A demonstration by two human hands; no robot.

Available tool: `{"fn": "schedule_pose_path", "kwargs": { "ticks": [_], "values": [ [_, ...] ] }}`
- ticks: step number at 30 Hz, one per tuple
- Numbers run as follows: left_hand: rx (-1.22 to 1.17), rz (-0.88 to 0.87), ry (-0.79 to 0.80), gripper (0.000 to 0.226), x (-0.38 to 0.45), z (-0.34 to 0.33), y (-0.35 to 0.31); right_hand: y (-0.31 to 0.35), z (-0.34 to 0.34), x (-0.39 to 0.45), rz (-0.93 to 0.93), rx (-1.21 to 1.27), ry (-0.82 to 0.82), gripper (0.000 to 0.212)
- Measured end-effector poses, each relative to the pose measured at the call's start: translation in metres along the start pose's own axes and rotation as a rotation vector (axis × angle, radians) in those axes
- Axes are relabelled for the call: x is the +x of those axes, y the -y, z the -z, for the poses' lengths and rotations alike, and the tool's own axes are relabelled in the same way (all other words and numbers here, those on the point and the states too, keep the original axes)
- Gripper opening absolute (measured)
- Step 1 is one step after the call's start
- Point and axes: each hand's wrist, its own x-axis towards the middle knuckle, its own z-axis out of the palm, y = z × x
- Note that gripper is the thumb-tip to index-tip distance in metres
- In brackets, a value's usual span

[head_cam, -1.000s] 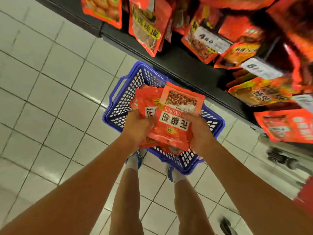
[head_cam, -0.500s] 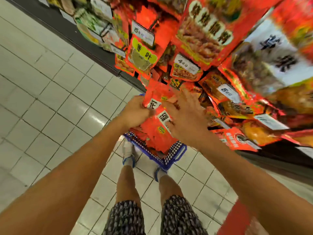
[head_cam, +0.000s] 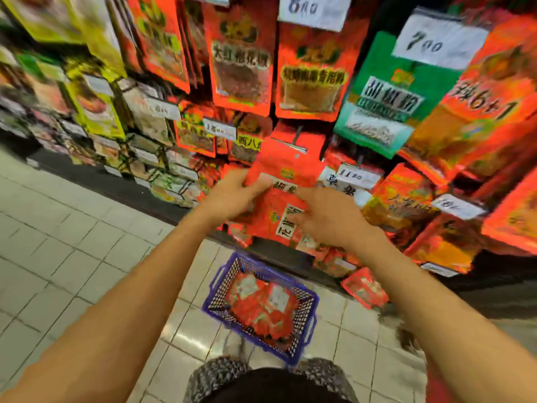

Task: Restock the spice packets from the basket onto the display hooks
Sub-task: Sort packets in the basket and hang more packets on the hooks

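Observation:
A stack of red spice packets (head_cam: 276,199) is raised in front of the display, just below a metal hook (head_cam: 295,141). My left hand (head_cam: 232,199) grips the stack's left edge. My right hand (head_cam: 328,219) rests against the front of the stack with its fingers spread. Down on the floor by my feet stands the blue plastic basket (head_cam: 308,324), with several more red packets (head_cam: 261,309) lying in it. The view is blurred by motion.
Rows of hanging red, green and yellow packets with white price tags (head_cam: 438,42) fill the display wall. A dark base shelf (head_cam: 284,254) runs along its foot. A loose red packet (head_cam: 364,287) lies at the shelf foot, right of the basket. Pale tiled floor (head_cam: 72,257) spreads left.
Both hands have lifted the packet stack out of the basket and up to the hooks. My view has tilted up from the floor to the display wall.

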Motion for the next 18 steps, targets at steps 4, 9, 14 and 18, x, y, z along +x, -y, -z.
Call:
{"fn": "schedule_pose_path", "kwargs": {
  "ticks": [4, 9, 14, 18],
  "values": [
    [-0.216, -0.106, -0.116, 0.033, 0.011, 0.037, -0.054, -0.015, 0.079, -0.015, -0.077, 0.436, -0.291, 0.023],
    [-0.226, -0.279, -0.193, 0.031, 0.029, 0.052, -0.108, -0.02, 0.152, -0.021, -0.128, 0.81, -0.503, 0.016],
    [-0.321, -0.4, -0.201, 0.032, 0.038, 0.061, -0.151, -0.015, 0.2, -0.015, -0.079, 0.86, -0.674, 0.014],
    [-0.455, -0.371, -0.151, 0.019, 0.047, 0.077, -0.18, -0.016, 0.238, -0.005, -0.086, 0.975, -0.869, 0.007]
  ]
}}
